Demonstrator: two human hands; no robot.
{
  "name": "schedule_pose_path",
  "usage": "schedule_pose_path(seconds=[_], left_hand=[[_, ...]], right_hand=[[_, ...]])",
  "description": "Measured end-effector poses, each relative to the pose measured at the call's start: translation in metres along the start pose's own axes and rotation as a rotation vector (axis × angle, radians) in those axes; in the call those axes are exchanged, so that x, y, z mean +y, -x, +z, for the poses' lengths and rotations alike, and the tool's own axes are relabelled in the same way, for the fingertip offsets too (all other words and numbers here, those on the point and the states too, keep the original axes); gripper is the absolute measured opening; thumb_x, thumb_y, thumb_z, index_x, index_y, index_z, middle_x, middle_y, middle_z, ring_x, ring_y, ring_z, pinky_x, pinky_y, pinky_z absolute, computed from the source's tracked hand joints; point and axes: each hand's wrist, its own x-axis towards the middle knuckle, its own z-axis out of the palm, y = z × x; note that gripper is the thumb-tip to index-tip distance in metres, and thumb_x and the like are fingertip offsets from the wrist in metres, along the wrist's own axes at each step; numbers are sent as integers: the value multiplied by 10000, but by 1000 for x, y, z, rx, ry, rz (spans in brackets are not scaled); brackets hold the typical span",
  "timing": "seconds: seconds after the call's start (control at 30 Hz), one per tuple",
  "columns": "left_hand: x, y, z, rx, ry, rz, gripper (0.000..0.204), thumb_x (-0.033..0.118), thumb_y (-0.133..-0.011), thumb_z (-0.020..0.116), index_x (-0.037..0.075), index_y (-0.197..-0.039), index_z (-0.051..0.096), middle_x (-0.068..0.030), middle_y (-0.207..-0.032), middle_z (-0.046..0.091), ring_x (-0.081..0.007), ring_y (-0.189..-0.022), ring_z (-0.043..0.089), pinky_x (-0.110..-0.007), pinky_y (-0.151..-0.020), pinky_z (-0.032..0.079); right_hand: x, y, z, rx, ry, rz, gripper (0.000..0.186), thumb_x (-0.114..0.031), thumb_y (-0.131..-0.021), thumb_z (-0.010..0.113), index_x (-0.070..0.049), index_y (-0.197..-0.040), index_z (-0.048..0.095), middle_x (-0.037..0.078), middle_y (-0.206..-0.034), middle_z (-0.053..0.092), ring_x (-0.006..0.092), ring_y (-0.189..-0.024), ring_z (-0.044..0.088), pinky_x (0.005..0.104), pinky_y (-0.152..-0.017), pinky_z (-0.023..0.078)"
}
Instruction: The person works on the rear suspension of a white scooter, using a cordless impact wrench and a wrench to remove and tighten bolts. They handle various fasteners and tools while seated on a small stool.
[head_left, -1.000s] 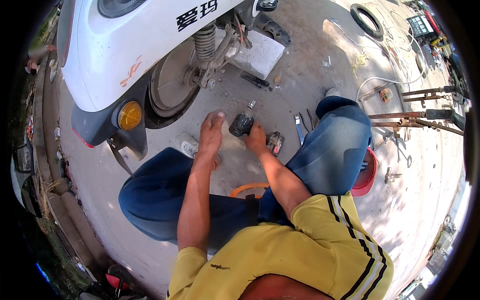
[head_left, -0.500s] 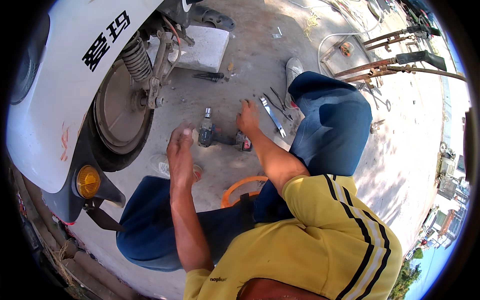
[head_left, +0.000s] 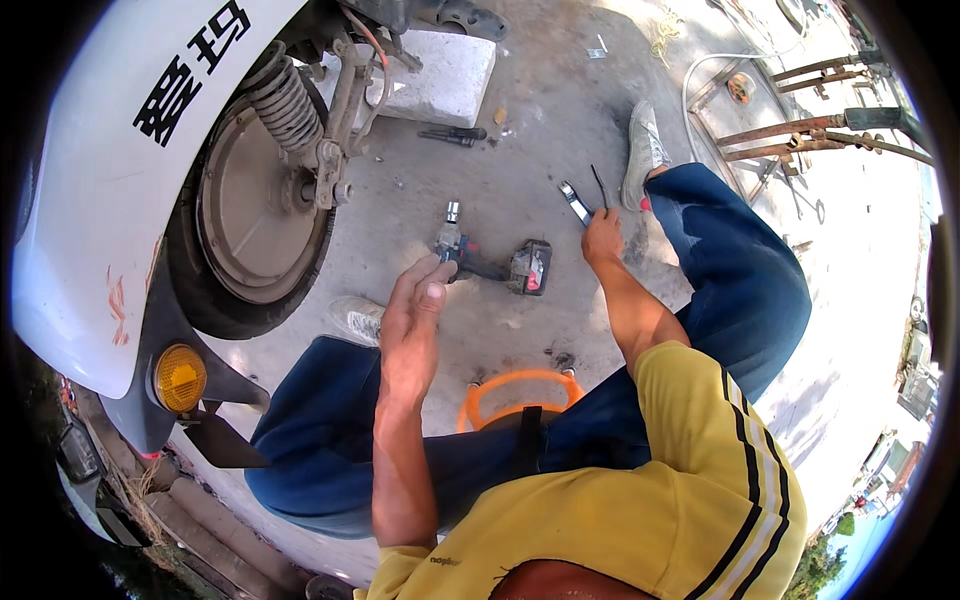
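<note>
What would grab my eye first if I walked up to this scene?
The white scooter fills the upper left, its bare rear wheel and coiled spring exposed. On the concrete before the seated person lies a cordless impact wrench; the left hand hovers beside it, while the right hand reaches a spanner.

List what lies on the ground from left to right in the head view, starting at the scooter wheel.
Scooter rear wheel → left hand → cordless impact wrench → wrench → right hand → grey shoe → rusty metal frame.
</note>
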Motion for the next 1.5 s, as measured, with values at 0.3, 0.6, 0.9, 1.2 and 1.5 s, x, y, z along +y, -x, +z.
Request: schedule_pose_path(seconds=[0.3, 0.6, 0.9, 1.2, 1.5], left_hand=[[-13, 5, -30, -9, -35, -40, 501, 322, -1084, 525, -29, -1438, 481, -144, -1337, 659, -235, -1292, 566, -338, -1106, 399], [-24, 12, -51, -105, -7, -45, 474, 276, -1079, 537, -20, -1444, 476, -136, -1330, 663, -204, -1272, 579, -298, -1006, 463], [-10, 40, -53, -170, -46, 53, 482, 264, -1073, 538, -30, -1449, 469, -184, -1337, 652, -275, -1262, 608, -368, -1080, 458], [-12, 83, -26, -243, -783, 427, 368, 272, -1007, 596, -21, -1228, 624, -233, -1168, 685, -405, -1078, 644, -486, -931, 502], [-105, 91, 32, -592, -1390, 161, 224, 155, -862, 638, 42, -988, 784, -158, -1040, 767, -348, -991, 737, -468, -806, 580]], right_hand=[[-57, -10, -26, -37, -183, -244, 177, -35, -916, 537, 30, -1063, 609, 270, -1105, 659, 462, -1029, 674, 525, -861, 569], [-208, -72, -18, -160, -368, -300, 193, -142, -850, 588, 22, -830, 688, 280, -1014, 714, 455, -965, 694, 518, -863, 554], [-174, 0, -6, -234, -815, -230, 83, -23, -846, 599, 45, -858, 646, 134, -656, 597, 236, -586, 604, 392, -515, 473], [-106, 95, -202, -395, -904, -250, 267, 13, -912, 525, 113, -1130, 642, 116, -757, 646, 164, -563, 571, 319, -485, 434], [-103, 150, -375, 113, -323, -796, 407, -79, -891, 491, 2, -1264, 633, 246, -935, 724, 425, -891, 700, 486, -814, 522]])
